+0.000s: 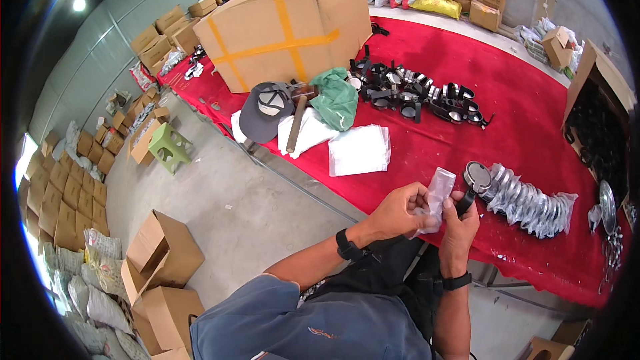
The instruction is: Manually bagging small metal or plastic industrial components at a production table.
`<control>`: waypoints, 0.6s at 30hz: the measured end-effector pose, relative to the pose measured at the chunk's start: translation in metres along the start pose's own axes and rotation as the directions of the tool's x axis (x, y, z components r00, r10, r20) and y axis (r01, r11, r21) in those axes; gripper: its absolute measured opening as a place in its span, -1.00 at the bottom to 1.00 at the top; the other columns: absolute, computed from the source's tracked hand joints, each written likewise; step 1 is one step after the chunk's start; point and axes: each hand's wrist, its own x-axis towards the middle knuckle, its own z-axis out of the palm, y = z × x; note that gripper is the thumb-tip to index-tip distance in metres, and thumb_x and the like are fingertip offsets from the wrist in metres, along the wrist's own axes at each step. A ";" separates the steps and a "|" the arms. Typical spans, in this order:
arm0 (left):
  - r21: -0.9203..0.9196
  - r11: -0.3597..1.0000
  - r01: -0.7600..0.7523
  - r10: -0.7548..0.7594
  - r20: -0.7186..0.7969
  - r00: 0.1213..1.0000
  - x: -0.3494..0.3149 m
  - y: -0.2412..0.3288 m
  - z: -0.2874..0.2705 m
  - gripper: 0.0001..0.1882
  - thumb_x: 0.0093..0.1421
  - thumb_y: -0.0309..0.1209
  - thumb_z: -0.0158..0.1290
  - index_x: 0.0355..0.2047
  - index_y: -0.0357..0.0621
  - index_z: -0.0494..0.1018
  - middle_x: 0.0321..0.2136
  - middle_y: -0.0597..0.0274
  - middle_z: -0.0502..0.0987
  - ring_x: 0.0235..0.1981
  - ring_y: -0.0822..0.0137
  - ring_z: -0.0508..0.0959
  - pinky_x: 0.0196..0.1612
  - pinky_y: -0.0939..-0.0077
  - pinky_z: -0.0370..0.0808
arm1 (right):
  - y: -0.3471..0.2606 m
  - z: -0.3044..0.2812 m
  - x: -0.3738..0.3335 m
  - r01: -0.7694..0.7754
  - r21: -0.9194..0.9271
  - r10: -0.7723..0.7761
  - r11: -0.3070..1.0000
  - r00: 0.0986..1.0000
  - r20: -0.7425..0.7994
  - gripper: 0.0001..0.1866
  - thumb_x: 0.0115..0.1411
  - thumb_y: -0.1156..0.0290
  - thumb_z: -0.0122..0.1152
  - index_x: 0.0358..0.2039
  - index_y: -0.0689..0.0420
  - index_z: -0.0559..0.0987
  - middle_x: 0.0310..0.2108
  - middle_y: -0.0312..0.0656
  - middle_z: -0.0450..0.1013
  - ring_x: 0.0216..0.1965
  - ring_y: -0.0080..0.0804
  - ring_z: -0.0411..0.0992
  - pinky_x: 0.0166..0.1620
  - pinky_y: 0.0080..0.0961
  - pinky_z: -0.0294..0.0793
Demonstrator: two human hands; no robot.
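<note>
My left hand (401, 212) is closed on a small see-through plastic bag (440, 190), held upright just above the near edge of the red-covered table. Beside it, my right hand (460, 232) grips a wristwatch (477, 177) by its black strap, the round case pointing up and away from me. The right thumb is close to the bag; whether it touches cannot be made out. Just right of the watch lies a row of bagged watches (530, 203), packed tightly side by side. A stack of flat plastic bags (359, 152) rests further left on the table.
Unwrapped black-strapped watches (413, 93) lie heaped farther back. A large taped carton (283, 33), a grey cap (263, 110), a green bag (337, 99) and a wooden stick (297, 125) sit left of them. An open carton (600, 113) holding dark items stands at the right edge.
</note>
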 end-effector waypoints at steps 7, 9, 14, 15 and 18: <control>0.171 0.983 0.065 -0.048 -0.103 0.994 0.005 0.013 0.002 -0.77 0.42 -0.37 0.25 -0.07 -0.27 0.55 -0.30 0.31 0.65 -0.30 0.57 0.60 -0.23 0.58 0.56 | -0.008 0.005 -0.004 0.130 -0.200 -0.135 0.971 0.991 -0.011 -0.70 0.36 0.43 0.43 0.00 0.29 0.59 -0.20 -0.27 0.56 -0.16 -0.53 0.50 -0.05 -0.53 0.51; 0.201 0.973 0.110 -0.084 -0.132 0.988 0.004 0.018 0.003 -0.76 0.42 -0.30 0.29 -0.18 -0.25 0.56 -0.38 0.41 0.61 -0.39 0.65 0.53 -0.36 0.65 0.46 | -0.008 0.005 -0.004 0.136 -0.200 -0.145 0.970 0.989 -0.032 -0.70 0.36 0.43 0.43 0.00 0.29 0.59 -0.20 -0.26 0.56 -0.16 -0.52 0.50 -0.05 -0.52 0.52; 0.261 0.964 0.042 0.017 -0.220 0.975 -0.002 0.013 0.005 -0.78 0.37 -0.34 0.34 -0.23 -0.22 0.56 -0.44 0.47 0.58 -0.43 0.70 0.49 -0.42 0.69 0.40 | -0.002 0.000 -0.010 0.136 -0.230 -0.146 0.964 0.989 -0.025 -0.71 0.36 0.42 0.42 -0.02 0.29 0.59 -0.20 -0.25 0.56 -0.16 -0.50 0.51 -0.04 -0.49 0.54; 0.213 0.976 -0.037 0.093 -0.258 0.962 -0.002 0.007 0.004 -0.79 0.36 -0.36 0.35 -0.25 -0.20 0.56 -0.46 0.48 0.57 -0.45 0.72 0.47 -0.44 0.70 0.38 | -0.005 0.001 -0.013 0.120 -0.241 -0.132 0.963 0.991 -0.036 -0.72 0.35 0.43 0.42 -0.03 0.29 0.59 -0.20 -0.24 0.56 -0.16 -0.49 0.51 -0.03 -0.48 0.54; 0.168 0.986 -0.015 0.059 -0.261 0.963 -0.006 0.010 0.006 -0.82 0.34 -0.41 0.36 -0.28 -0.17 0.56 -0.48 0.50 0.56 -0.47 0.73 0.46 -0.45 0.72 0.36 | -0.005 -0.002 -0.017 0.111 -0.304 -0.134 0.946 0.989 -0.057 -0.71 0.34 0.43 0.42 -0.02 0.30 0.59 -0.19 -0.24 0.56 -0.16 -0.47 0.52 -0.02 -0.47 0.55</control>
